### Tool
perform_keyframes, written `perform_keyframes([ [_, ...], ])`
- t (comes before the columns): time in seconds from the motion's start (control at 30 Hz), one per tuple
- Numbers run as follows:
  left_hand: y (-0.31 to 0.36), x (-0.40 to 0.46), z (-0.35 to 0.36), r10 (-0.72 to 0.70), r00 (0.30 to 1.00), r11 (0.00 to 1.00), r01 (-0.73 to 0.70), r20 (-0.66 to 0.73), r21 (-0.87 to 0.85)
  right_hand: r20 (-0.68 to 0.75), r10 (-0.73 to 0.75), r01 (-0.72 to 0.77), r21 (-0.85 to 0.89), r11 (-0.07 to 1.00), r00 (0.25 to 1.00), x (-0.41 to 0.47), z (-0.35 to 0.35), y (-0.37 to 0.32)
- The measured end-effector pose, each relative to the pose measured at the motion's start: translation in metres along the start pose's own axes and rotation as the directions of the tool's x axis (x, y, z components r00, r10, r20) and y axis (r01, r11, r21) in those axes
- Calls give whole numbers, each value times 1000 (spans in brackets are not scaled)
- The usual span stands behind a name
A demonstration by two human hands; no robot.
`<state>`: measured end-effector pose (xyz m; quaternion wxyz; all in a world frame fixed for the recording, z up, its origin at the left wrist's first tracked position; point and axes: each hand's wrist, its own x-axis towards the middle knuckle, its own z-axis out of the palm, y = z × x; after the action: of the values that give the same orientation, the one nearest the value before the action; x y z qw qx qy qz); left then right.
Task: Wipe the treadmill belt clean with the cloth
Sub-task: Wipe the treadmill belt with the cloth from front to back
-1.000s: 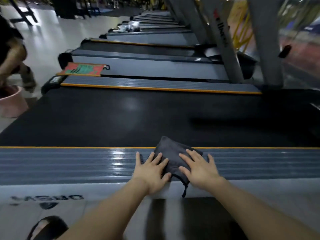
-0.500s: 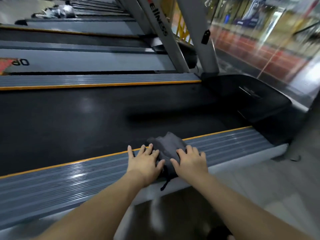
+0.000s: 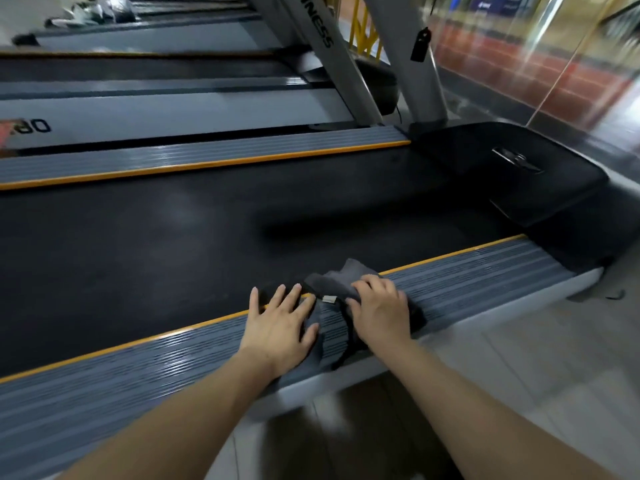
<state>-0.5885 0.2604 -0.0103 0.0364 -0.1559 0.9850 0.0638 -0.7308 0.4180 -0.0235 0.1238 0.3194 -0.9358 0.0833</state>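
Observation:
A dark grey cloth [image 3: 334,284] lies bunched on the ribbed grey side rail [image 3: 467,275] of the treadmill, its far edge reaching the black belt [image 3: 156,237]. My right hand [image 3: 379,308] presses down on the cloth with fingers curled over it. My left hand [image 3: 278,322] lies flat with fingers spread, on the rail and the cloth's left edge, fingertips at the orange strip. A small tag shows on the cloth between the hands.
The black motor cover [image 3: 512,174] closes the belt at the right. Grey uprights [image 3: 405,57] rise behind it. More treadmills [image 3: 156,112] stand in a row beyond. Tiled floor [image 3: 536,358] lies below the rail at the right.
The view swung right toward the motor cover. Both hands slid the cloth rightward along the rail; the hands moved apart and the cloth bunched under my right hand.

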Motion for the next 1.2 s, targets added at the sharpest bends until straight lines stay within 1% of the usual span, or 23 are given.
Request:
perform_keyframes([
  [0.1, -15, 4, -11, -35, 999, 999, 35, -5, 7, -12, 17, -17, 1, 1000, 1000, 23, -3, -1],
  [0.17, -25, 2, -21, -78, 997, 997, 78, -26, 2, 33, 43, -46, 100, 994, 999, 41, -11, -13],
  [0.23, -33, -1, -35, -128, 991, 992, 128, -27, -3, 102, 93, -111, 185, 976, 990, 56, -26, -32],
  [0.3, -41, -8, -48, -180, 984, 983, 180, -11, -20, 131, 59, -82, 180, 980, 990, 70, -39, -51],
  [0.4, -53, -23, -63, -228, 972, 974, 228, -55, -13, 105, -13, -6, 180, 984, 994, 76, -58, -72],
  [0.53, -66, -44, -76, -294, 949, 956, 290, -112, -51, 92, -29, 9, 208, 978, 995, 79, -78, -94],
  [0.67, -72, -53, -75, -285, 956, 958, 283, -73, -35, 68, 6, -24, 263, 964, 998, 70, -85, -95],
  [0.77, -67, -33, -73, -239, 970, 971, 238, -49, -8, 69, 44, -61, 277, 959, 997, 70, -82, -81],
  [0.87, -56, 9, -68, -195, 979, 981, 193, -59, -27, 29, 79, -84, 295, 952, 996, 81, -72, -60],
  [0.97, -41, 57, -57, -147, 987, 989, 144, -70, -46, -6, 114, -108, 274, 956, 993, 102, -57, -35],
  [1.2, -30, 184, -24, -69, 993, 995, 62, -94, -73, -25, 171, -163, 204, 965, 985, 201, -10, 44],
])
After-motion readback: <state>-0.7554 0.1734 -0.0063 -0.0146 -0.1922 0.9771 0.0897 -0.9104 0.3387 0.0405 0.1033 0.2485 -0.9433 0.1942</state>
